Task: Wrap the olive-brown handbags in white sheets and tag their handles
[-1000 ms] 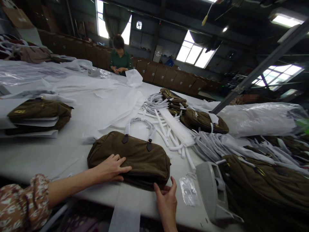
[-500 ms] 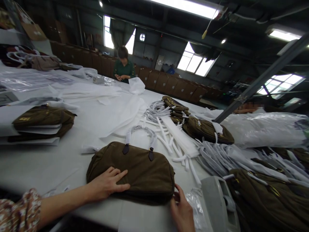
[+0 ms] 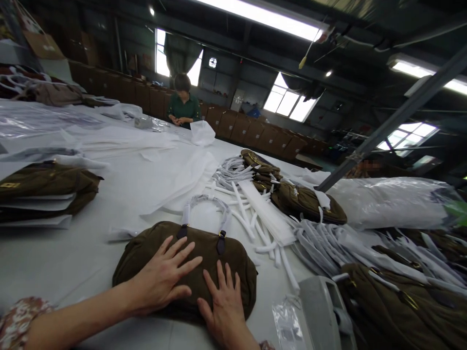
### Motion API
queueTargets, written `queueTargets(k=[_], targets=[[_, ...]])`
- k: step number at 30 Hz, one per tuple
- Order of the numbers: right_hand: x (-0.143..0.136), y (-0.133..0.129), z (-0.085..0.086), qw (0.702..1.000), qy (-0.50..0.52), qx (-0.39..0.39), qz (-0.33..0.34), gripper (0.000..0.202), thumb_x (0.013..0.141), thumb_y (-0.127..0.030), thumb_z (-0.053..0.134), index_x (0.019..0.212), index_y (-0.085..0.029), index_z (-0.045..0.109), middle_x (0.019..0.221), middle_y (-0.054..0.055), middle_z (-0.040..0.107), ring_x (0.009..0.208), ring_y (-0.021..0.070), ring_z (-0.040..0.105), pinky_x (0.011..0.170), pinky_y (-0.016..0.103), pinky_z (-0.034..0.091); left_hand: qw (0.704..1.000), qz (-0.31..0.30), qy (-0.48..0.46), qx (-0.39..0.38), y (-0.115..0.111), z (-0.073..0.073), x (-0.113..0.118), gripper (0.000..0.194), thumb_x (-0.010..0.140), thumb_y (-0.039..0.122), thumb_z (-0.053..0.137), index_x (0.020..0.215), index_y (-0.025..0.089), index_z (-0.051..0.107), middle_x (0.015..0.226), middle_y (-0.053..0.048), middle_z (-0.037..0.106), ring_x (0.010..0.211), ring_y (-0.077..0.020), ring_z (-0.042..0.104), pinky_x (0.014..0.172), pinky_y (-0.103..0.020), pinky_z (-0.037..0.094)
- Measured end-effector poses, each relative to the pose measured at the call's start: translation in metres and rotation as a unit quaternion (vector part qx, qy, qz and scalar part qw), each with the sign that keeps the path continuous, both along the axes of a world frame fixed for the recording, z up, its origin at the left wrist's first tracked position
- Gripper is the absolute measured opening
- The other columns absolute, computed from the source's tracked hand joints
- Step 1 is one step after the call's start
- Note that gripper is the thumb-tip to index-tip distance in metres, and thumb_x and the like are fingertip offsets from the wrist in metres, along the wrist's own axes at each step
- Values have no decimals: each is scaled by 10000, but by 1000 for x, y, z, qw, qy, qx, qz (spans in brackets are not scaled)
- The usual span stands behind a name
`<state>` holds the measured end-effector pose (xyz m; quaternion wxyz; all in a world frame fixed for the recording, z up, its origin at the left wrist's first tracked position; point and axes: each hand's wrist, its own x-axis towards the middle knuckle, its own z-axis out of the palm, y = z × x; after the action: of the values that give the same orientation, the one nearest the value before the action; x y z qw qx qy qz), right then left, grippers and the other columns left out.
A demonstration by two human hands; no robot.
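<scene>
Left hand (image 3: 160,277) and right hand (image 3: 224,304) flat on brown bag (image 3: 204,253), each grip open, fingers spread, wrapped handle (image 3: 206,198) toward 12 o'clock.

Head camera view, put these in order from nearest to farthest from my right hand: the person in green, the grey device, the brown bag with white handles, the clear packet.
From your right hand:
1. Brown bag, directly under it.
2. Clear packet, just to its right.
3. Grey device, right beyond the packet.
4. Person in green, across the table.
</scene>
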<state>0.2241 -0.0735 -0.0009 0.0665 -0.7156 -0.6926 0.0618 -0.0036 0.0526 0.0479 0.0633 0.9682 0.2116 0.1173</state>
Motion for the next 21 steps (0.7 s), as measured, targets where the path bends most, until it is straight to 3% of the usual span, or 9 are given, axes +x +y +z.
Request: queueTargets(k=[3,7,11,15,18,21], targets=[[3,-2,4,1000,10,-18,-1,713,824,-564,573,1444,-464,235,1577,13,85,1430,363,112,1110,630,144,999,9,29,-30,1,-28,1,657,867,625,462,1447,432,222,1578,-57,148,1403,-426,173,1061,-695,136],[4,-2,2,999,27,-32,3,709,816,-584,572,1439,-456,259,1568,23,91,1420,381,127,1101,647,157,998,10,36,-45,1,-65,-5,624,893,593,435,1444,438,185,1580,-38,90,1412,-426,136,1051,-727,134],[13,6,7,997,73,-23,5,636,785,-620,588,1370,-418,441,1522,55,281,1376,411,263,1065,673,222,997,5,53,-51,3,-63,-4,703,846,545,560,1434,450,187,1567,-63,124,1392,-449,185,1020,-754,185],[31,43,43,965,250,58,-56,452,915,-506,429,1253,-262,604,1244,89,633,1153,276,588,980,429,465,995,2,85,-48,8,-56,0,744,815,496,636,1418,487,200,1546,-84,200,1362,-453,265,989,-741,270],[50,87,67,932,323,139,-87,398,911,-433,453,1157,-196,655,982,74,730,860,207,691,810,311,538,999,-15,39,25,17,-69,1,665,857,521,569,1422,479,220,1507,-88,319,1318,-408,386,1011,-658,321],[82,132,69,953,248,148,-93,344,909,-332,446,1129,-173,657,954,61,730,837,184,685,784,275,523,993,-34,-18,113,23,-89,2,581,893,500,520,1412,496,259,1426,-51,464,1222,-332,520,1030,-537,358]])
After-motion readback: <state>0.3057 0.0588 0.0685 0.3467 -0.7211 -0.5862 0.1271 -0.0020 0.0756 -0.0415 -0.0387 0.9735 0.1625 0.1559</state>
